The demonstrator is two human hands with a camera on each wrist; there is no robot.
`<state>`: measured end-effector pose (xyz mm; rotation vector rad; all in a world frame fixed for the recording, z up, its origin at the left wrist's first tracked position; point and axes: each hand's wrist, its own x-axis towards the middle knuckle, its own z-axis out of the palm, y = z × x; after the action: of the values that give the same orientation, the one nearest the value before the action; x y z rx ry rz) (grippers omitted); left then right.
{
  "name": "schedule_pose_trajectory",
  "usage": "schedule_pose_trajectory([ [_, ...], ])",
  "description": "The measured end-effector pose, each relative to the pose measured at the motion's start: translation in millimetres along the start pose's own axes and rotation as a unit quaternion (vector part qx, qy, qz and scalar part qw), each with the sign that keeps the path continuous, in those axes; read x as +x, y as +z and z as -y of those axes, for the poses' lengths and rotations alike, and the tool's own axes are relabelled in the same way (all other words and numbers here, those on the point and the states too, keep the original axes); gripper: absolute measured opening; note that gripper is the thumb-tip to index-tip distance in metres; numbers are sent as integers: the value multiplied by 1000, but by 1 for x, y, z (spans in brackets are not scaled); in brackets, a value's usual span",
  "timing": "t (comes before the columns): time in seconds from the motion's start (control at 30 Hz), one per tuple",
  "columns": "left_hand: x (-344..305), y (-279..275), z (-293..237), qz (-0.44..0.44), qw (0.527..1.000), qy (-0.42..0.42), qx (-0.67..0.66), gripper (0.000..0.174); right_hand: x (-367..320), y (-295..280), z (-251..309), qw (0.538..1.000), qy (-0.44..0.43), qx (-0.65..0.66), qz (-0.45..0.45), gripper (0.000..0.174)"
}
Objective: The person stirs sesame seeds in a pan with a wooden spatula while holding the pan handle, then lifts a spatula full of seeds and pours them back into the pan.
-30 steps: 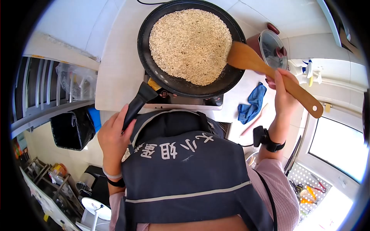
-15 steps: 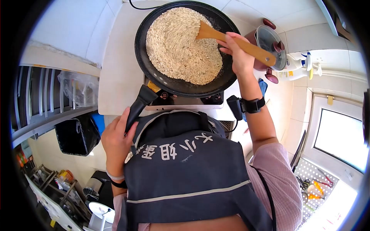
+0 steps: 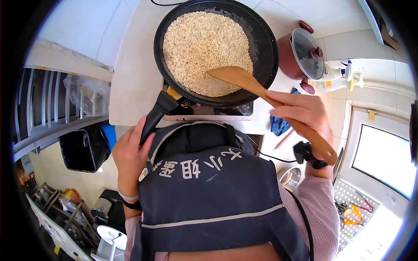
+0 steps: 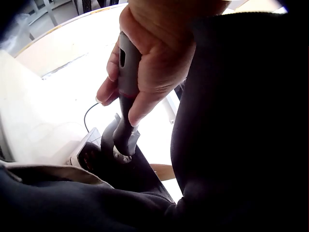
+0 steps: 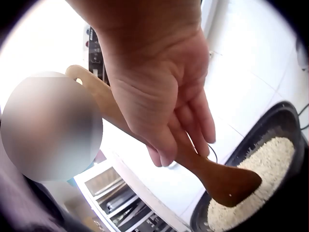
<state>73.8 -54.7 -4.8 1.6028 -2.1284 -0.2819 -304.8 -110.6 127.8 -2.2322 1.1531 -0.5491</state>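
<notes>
A black frying pan sits on a flat cooktop, holding a wide bed of pale rolled oats. My left hand grips the pan's black handle; in the left wrist view the fingers and thumb wrap its grey end. A wooden spatula is held by its shaft in my right hand. Its blade lies over the near right part of the oats, and its holed end reaches back past the wrist. The right wrist view shows the fingers curled about the shaft.
Right of the pan stands a maroon pot with a glass lid. A blue cloth lies on the counter nearer me, and a metal bowl is beside my right sleeve. Spray bottles stand by the wall. A black-lined bin is at lower left.
The spatula swept left into the oats, then came back toward me and right. The oats shifted left, baring the pan's right side. My left hand stays on the handle.
</notes>
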Motion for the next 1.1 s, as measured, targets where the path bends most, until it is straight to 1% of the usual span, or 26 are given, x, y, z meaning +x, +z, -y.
schedule_pose_trajectory([
  [0.03, 0, 1, 1, 2, 1000, 0, -2, 53, -9, -5, 6, 1000, 23, 8, -3, 14],
  [0.07, 0, 1, 1, 0, 1000, -1, -4, 53, -16, -9, 10, 999, 45, 16, -7, 13],
  [0.13, 0, 2, 2, -2, 1000, -2, -6, 52, -18, -9, 11, 999, 40, 23, 5, 13],
  [0.2, 1, 1, 1, -7, 1000, -2, -8, 51, -15, 1, 4, 997, -38, -44, 54, 17],
  [0.23, 2, 1, 1, -7, 1000, -2, -8, 51, -5, 0, -1, 986, -94, -98, 93, 21],
  [0.27, 2, 0, 1, -8, 1000, 3, -12, 51, 2, 3, -7, 986, -94, -98, 93, 21],
  [0.33, 3, -1, 1, -11, 1000, 8, -15, 50, 15, 13, -22, 981, -124, -138, 65, 23],
  [0.37, 3, -1, 1, -7, 1000, 5, -19, 50, 25, 14, -35, 985, -139, -96, 41, 23],
  [0.4, 2, -1, 1, -2, 1000, 2, -22, 50, 37, 13, -38, 988, -126, -76, 38, 20],
  [0.47, 2, -1, 1, -6, 1000, 2, -19, 51, 57, 21, -74, 985, -165, -41, -5, 16],
  [0.5, 2, 0, 0, -10, 1000, 2, -17, 52, 68, 21, -80, 985, -165, -42, -7, 16],
  [0.57, 1, 0, 0, -7, 1000, -2, -19, 52, 85, 22, -86, 988, -140, -35, -64, 13],
  [0.6, 1, 0, 1, -4, 1000, -9, -21, 53, 88, 22, -88, 987, -141, -35, -65, 13],
  [0.67, 2, -1, 0, -3, 1000, -13, -23, 53, 92, 22, -91, 989, -49, -50, -129, 15],
  [0.7, 1, -1, 0, 0, 1000, -18, -25, 53, 88, 22, -95, 985, -46, -53, -157, 19],
  [0.73, 1, -1, 0, -1, 999, -21, -25, 53, 82, 19, -91, 986, -48, -52, -154, 19],
  [0.77, 1, 0, 1, -2, 1000, -19, -21, 53, 71, 15, -82, 979, 45, 25, -196, 21],
  [0.8, 0, 0, 1, -3, 1000, -17, -18, 53, 61, 11, -76, 957, 138, 100, -234, 23],
  [0.83, 1, 1, 1, -4, 1000, -20, -20, 53, 49, 5, -76, 958, 138, 99, -231, 23],
  [0.9, 3, 0, 0, -10, 1000, -8, -14, 53, 25, -8, -83, 926, 185, 143, -295, 25],
  [0.93, 3, 0, 0, -10, 1000, -9, -16, 53, 19, -13, -90, 927, 186, 141, -294, 25],
  [1.0, 3, 0, 1, -7, 1000, -11, -15, 53, 7, -17, -101, 887, 301, 94, -338, 24],
  [1.03, 3, 0, 2, -5, 1000, -8, -16, 53, 10, -13, -108, 870, 306, 107, -371, 25],
  [1.07, 3, 0, 3, -1, 1000, -9, -14, 53, 15, -7, -121, 869, 307, 106, -373, 25],
  [1.1, 3, -1, 3, 3, 1000, -9, -10, 53, 23, -1, -136, 853, 291, 188, -390, 26],
])
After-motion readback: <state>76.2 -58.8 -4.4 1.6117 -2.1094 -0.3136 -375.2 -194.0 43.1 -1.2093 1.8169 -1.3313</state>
